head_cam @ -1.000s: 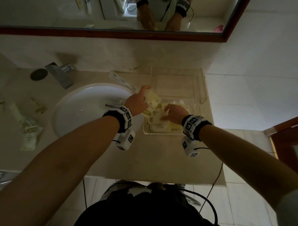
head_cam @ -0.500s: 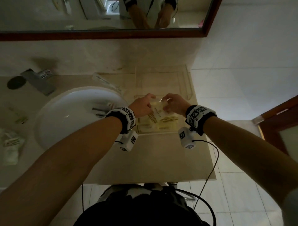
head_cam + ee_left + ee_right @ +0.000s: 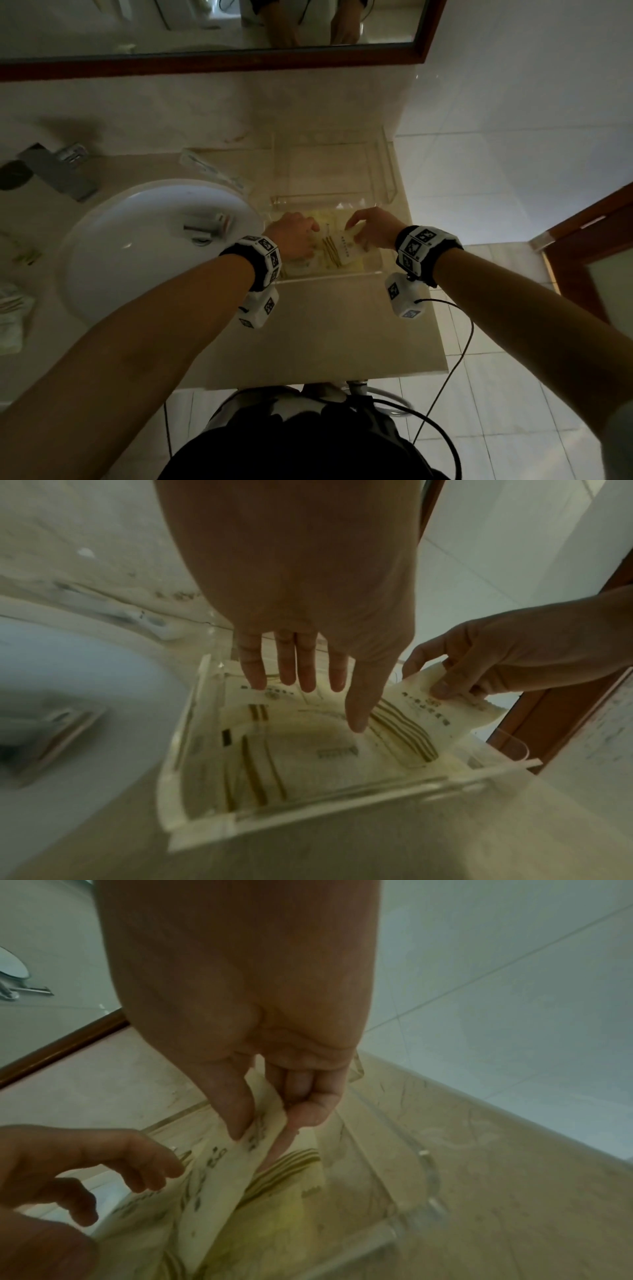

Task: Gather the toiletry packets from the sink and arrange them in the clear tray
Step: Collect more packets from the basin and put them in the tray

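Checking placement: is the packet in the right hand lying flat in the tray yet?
Not flat. The right hand pinches the packet tilted, its upper end raised above the clear tray; the lower end meets packets inside.

A bathroom, likely a hotel's, is showing here. A white round sink [image 3: 144, 240] is sitting in a beige stone counter [image 3: 325, 325], with a metal tap [image 3: 58, 171] at far left. A wood-framed mirror [image 3: 205, 31] is hanging on the far wall above. Pale tiles are covering the right wall and floor.
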